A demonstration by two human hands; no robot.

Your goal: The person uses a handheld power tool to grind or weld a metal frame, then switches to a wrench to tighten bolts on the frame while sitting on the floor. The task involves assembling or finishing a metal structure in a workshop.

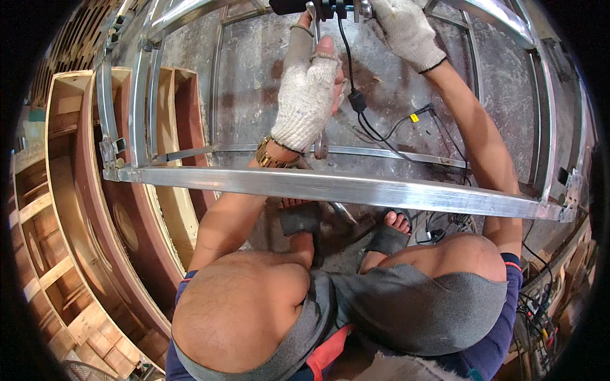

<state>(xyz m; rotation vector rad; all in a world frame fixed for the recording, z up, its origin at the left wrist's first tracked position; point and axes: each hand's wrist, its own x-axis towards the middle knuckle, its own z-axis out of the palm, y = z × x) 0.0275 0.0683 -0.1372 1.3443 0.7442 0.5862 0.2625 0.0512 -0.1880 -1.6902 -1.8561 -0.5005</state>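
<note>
My left hand (306, 95), in a white knit glove with bare fingertips, is closed around a long metal wrench (321, 150). The wrench's lower end sticks out by my wrist and its upper end reaches a black part (292, 6) at the top edge. My right hand (406, 35), gloved in the same way, is at the right side of that black part, beside a bolt (365, 9). Its fingers are curled and partly hidden, so what they grip is unclear. A black cable hangs from the part between my hands. Both my forearms reach over the near bar of a metal frame (330, 189).
Curved wooden pieces (86, 159) stand along the left. A cable with a small box (357, 101) and a yellow tag lies on the concrete floor (400, 82). More tangled wires (540, 311) and wood scraps are at the right. My sandalled feet are behind the near bar.
</note>
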